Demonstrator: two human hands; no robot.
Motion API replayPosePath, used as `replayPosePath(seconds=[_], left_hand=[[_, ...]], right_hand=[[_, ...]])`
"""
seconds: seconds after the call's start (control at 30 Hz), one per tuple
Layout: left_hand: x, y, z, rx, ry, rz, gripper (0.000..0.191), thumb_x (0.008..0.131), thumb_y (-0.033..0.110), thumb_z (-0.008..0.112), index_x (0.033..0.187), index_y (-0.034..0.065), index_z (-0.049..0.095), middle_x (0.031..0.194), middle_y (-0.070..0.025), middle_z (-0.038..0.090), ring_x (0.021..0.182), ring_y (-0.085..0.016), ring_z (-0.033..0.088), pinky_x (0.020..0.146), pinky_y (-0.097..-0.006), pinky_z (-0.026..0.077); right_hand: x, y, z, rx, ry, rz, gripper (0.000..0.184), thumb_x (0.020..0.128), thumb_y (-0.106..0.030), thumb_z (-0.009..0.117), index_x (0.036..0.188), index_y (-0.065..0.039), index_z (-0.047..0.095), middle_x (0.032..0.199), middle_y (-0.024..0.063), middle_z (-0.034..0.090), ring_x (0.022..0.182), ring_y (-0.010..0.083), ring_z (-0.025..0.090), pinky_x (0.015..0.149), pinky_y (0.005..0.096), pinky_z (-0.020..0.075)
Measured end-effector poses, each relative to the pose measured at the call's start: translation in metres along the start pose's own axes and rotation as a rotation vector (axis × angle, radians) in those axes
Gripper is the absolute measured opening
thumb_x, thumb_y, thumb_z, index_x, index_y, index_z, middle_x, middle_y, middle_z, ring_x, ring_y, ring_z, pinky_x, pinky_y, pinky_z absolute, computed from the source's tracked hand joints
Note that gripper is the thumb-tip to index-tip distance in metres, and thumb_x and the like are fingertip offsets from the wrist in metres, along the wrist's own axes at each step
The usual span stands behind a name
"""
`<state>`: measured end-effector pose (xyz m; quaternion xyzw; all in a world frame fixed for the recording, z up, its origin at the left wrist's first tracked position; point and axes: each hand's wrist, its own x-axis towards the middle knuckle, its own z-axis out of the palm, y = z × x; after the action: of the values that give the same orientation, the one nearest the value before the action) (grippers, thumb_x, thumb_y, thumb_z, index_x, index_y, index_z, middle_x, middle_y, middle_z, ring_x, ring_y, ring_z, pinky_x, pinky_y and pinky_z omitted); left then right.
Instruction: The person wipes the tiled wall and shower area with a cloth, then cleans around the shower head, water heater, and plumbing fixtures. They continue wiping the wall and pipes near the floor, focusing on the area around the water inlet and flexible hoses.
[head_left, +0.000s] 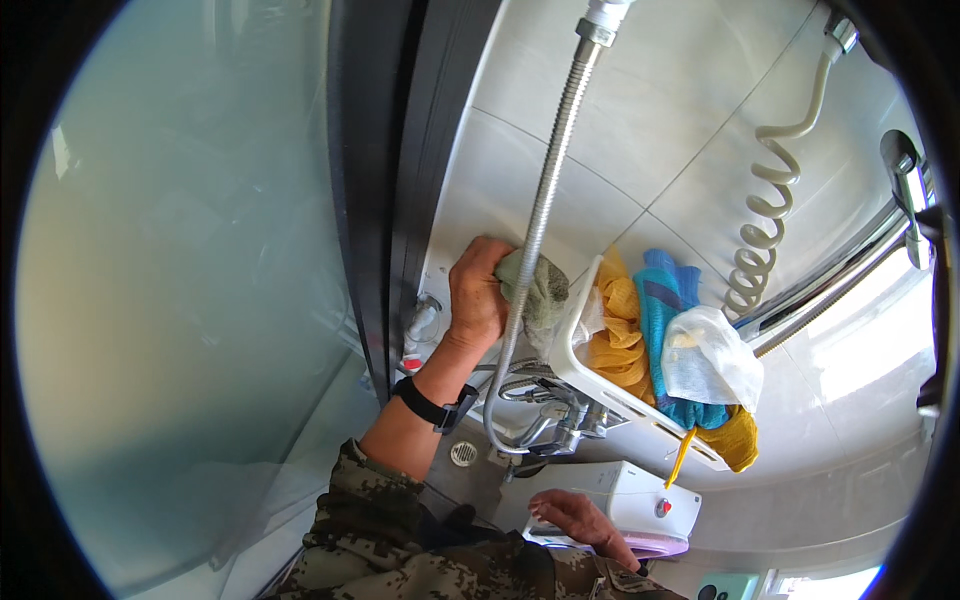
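My left hand (478, 294), with a black band on its wrist, grips a crumpled grey-green cloth (549, 296) near the tiled wall (540, 176). A flexible metal hose (556, 150) passes in front of the cloth. Low in the view, my right hand (574, 519) has its fingers loosely bent and apart, holding nothing, before a white appliance (622, 495). Right of the cloth, a white plastic basket (600, 386) holds yellow netting (621, 330), a blue-teal cloth (660, 322) and a white mesh cloth (709, 356).
A dark frame (375, 165) and a frosted glass panel (195, 247) stand at the left. Chrome taps (566, 427) lie below the basket, with a round floor drain (463, 453) beside them. A coiled pale hose (769, 217) and a chrome hand shower (909, 202) are at the right.
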<state>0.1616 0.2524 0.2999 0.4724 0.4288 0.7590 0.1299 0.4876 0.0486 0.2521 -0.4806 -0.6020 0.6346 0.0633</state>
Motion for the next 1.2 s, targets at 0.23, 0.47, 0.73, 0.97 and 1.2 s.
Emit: replayPosePath(seconds=[0.23,0.47,0.73,0.97,1.2], left_hand=[[-0.018,-0.012,-0.008,-0.451,0.046,-0.451,0.006,0.089,-0.003,0.063,0.085,0.0010,0.065,0.083,-0.0024,0.061,0.075,-0.011,0.059,0.067,-0.0285,0.050],[-0.010,-0.011,0.010,-0.304,0.007,-0.265,0.008,0.093,-0.003,0.061,0.090,0.0008,0.068,0.084,-0.0004,0.062,0.073,-0.010,0.059,0.068,-0.0252,0.051],[-0.015,-0.004,-0.006,-0.674,0.101,-0.631,0.012,0.096,-0.001,0.058,0.094,0.0006,0.070,0.085,-0.0004,0.066,0.074,-0.009,0.061,0.066,-0.0252,0.052],[-0.010,-0.007,0.006,-0.444,0.075,-0.462,0.014,0.095,-0.001,0.056,0.087,0.0023,0.067,0.080,0.0007,0.063,0.075,-0.007,0.058,0.067,-0.0243,0.049],[-0.015,-0.017,-0.001,-0.436,0.099,-0.621,0.004,0.087,-0.001,0.064,0.086,0.0030,0.065,0.079,-0.0007,0.064,0.073,-0.008,0.058,0.068,-0.0266,0.050]], right_hand=[[0.002,0.004,-0.003,-0.013,0.013,-0.005,0.028,0.104,-0.024,0.064,0.124,-0.003,0.068,0.105,0.0056,0.074,0.089,0.0108,0.064,0.076,0.0288,0.0535],[0.004,-0.005,-0.004,0.049,0.011,0.030,0.029,0.105,-0.023,0.064,0.125,-0.002,0.067,0.108,0.0053,0.074,0.096,0.0108,0.065,0.077,0.0275,0.0534],[0.005,-0.009,-0.006,0.103,0.019,0.041,0.031,0.105,-0.022,0.066,0.127,-0.002,0.067,0.109,0.0052,0.074,0.098,0.0111,0.065,0.083,0.0269,0.0540],[0.010,-0.008,-0.007,0.083,0.023,0.010,0.031,0.104,-0.024,0.066,0.126,-0.001,0.068,0.107,0.0053,0.074,0.096,0.0118,0.067,0.084,0.0275,0.0549],[0.014,-0.004,-0.007,0.121,0.051,-0.013,0.031,0.104,-0.024,0.067,0.124,-0.001,0.069,0.104,0.0050,0.074,0.094,0.0118,0.067,0.084,0.0277,0.0550]])
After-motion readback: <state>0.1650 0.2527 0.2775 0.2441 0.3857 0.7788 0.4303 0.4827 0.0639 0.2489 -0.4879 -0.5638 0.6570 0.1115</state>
